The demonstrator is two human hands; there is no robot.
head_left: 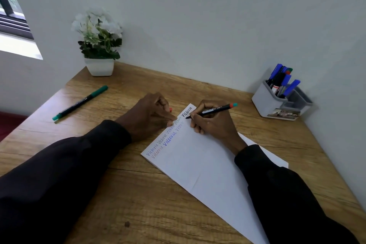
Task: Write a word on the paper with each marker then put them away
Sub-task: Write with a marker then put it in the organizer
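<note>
My right grip pinches the black marker near its nib, tip on the paper, far corner. Barrel likely light, stiff, slick. My left grip, curled round what looks like a red cap, pins the paper.

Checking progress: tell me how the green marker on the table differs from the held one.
The green marker lies flat on the table; the black marker is tilted in the right hand. The green marker is capped; the black marker's tip is bare. Both have black barrels.
</note>
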